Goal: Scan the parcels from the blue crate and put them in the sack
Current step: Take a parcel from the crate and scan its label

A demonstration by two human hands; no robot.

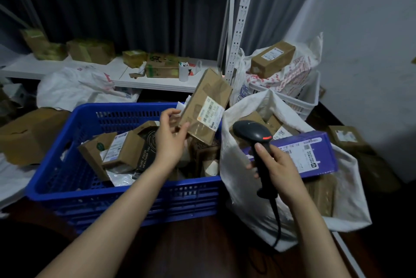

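My left hand (pixel 171 135) holds a long brown cardboard parcel (pixel 206 106) by its lower end, tilted above the right end of the blue crate (pixel 67 165). The parcel's white barcode label faces the black handheld scanner (pixel 254 133), which my right hand (pixel 279 167) grips by the handle just to the right. Several more brown parcels and a black box lie in the crate. The white sack (pixel 238 178) stands open right of the crate, with a purple box (pixel 315 153) and brown parcels inside.
A white shelf (pixel 157 84) behind the crate carries small boxes and a cup. A white basket (pixel 301 102) at the back right holds a printed bag with a brown box on top. Cardboard boxes sit at the left and far right. The scanner's cable hangs down over the dark table.
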